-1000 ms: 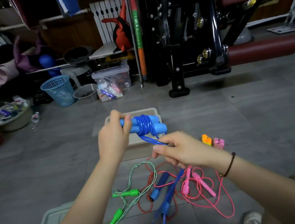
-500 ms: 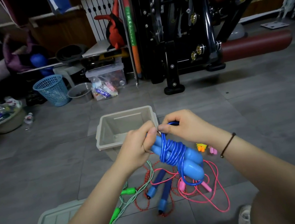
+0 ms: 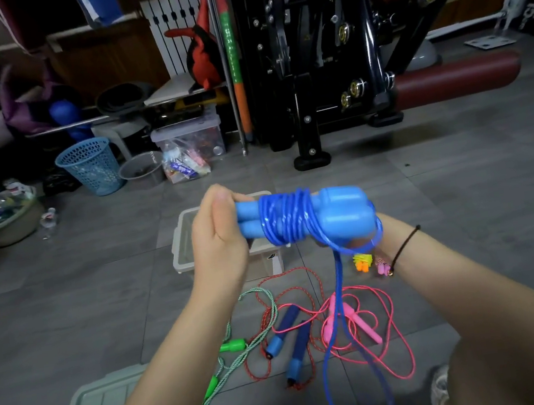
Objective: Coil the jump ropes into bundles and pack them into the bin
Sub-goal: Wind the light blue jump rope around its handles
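now blue bundle [image 3: 291, 219] turned level, left hand [image 3: 220, 241] gripping it, right hand [image 3: 361, 244] seemingly too

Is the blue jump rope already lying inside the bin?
No, the left hand grips the blue jump rope up in the air, outside the bin.

Left hand [image 3: 220, 241] and right hand [image 3: 388, 235] grip the blue rope bundle [image 3: 294, 219] above the bin [image 3: 181, 243].

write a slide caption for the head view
Left hand and right hand hold a half-wound blue jump rope before the bin, other ropes loose on the floor
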The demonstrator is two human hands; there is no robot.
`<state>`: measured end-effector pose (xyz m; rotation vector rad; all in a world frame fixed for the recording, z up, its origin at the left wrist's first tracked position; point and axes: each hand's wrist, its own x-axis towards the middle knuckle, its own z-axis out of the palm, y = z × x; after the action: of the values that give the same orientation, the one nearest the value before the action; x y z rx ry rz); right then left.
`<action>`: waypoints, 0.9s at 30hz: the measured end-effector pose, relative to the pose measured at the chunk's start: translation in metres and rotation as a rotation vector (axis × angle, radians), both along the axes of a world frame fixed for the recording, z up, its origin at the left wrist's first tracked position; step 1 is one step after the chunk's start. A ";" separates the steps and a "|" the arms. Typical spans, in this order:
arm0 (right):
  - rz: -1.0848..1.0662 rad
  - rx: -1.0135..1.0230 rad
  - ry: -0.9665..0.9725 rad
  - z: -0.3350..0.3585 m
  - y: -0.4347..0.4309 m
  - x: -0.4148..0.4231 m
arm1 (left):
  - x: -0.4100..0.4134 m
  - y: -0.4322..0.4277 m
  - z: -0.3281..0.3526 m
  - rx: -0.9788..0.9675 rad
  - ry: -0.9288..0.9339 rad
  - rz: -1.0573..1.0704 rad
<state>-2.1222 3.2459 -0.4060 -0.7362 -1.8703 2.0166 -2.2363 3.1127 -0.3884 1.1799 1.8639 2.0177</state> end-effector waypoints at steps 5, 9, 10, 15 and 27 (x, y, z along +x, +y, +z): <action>0.179 0.231 -0.117 -0.019 -0.023 -0.022 | -0.034 0.016 -0.012 -0.091 -0.054 0.361; 0.296 0.412 -0.129 -0.020 -0.038 -0.016 | -0.061 0.017 -0.016 -0.254 0.214 0.550; 0.304 0.436 -0.125 -0.017 -0.038 -0.013 | -0.066 0.016 -0.019 -0.300 0.310 0.552; 0.149 0.622 -0.037 0.001 -0.019 0.000 | -0.066 0.017 -0.029 -0.565 0.670 0.403; -0.049 0.448 0.052 0.005 0.013 0.009 | -0.008 0.001 -0.005 -0.217 0.257 -0.211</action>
<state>-2.1135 3.2591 -0.4005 -0.5886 -2.1384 1.4872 -2.2439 3.1135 -0.3936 1.5553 1.9138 1.5726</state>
